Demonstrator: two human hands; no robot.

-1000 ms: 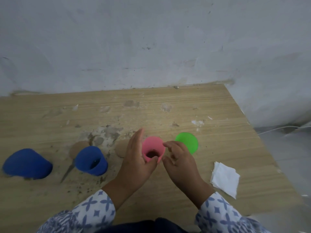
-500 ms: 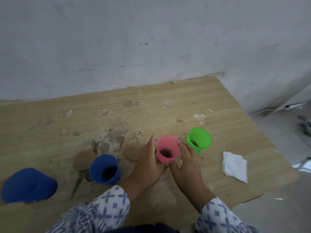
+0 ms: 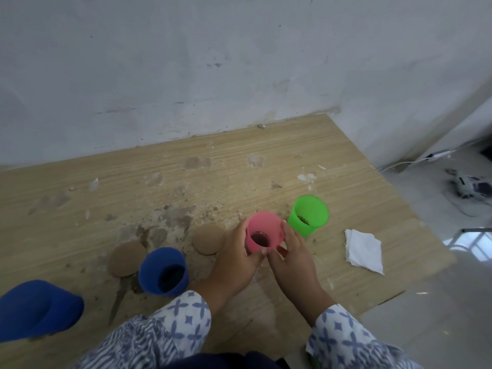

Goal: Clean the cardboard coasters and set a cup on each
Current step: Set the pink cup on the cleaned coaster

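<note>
Cardboard coasters (image 3: 208, 238) share a gritty desk (image 3: 266, 161) with the cups. Reckoned from the pink cup (image 3: 263, 227), a large blue cup (image 3: 37, 310) looks tipped over far out at eight o'clock. The left hand (image 3: 234, 259) and right hand (image 3: 292, 257) are both curled round the pink cup's sides. A smaller blue cup (image 3: 163, 271) stands at eight, and a green cup (image 3: 308, 215) just beside at two. One bare coaster lies at nine by the left hand. A second coaster (image 3: 125, 258) touches the smaller blue cup. A folded tissue (image 3: 364, 250) lies at three. I cannot tell whether a coaster sits under the pink cup. I'd keep it level and centred, and wipe the bare coasters first.
</note>
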